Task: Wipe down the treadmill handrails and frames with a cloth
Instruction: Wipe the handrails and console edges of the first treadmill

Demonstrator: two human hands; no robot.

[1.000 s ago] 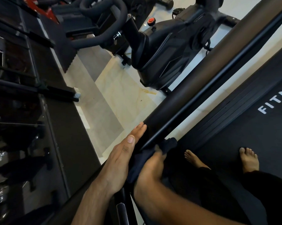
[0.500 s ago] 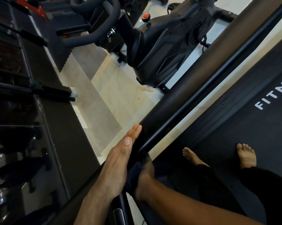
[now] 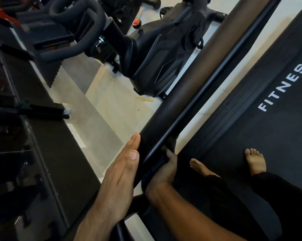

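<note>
**Both hands on the treadmill's side rail, cloth under the right**

Nearest the camera, the left hand lies flat against the outer side of the handrail. Its fingers are straight and together and point up along the bar, closed around nothing. Just beside it, the right hand is curled from the inner side round a thin black bar that runs along the handrail. It grips the dark cloth against that bar, and a bunch of the cloth shows just past the thumb.

The handrail is a thick, dark, padded tube. Its long axis runs diagonally from the hands at lower centre up to the top right corner, and the thin bar runs parallel on its right.

To the right, two bare feet stand on the treadmill belt, which carries white "FITNESS" lettering.

Beyond the rail, an exercise bike with a red knob stands on pale floor tiles.
</note>
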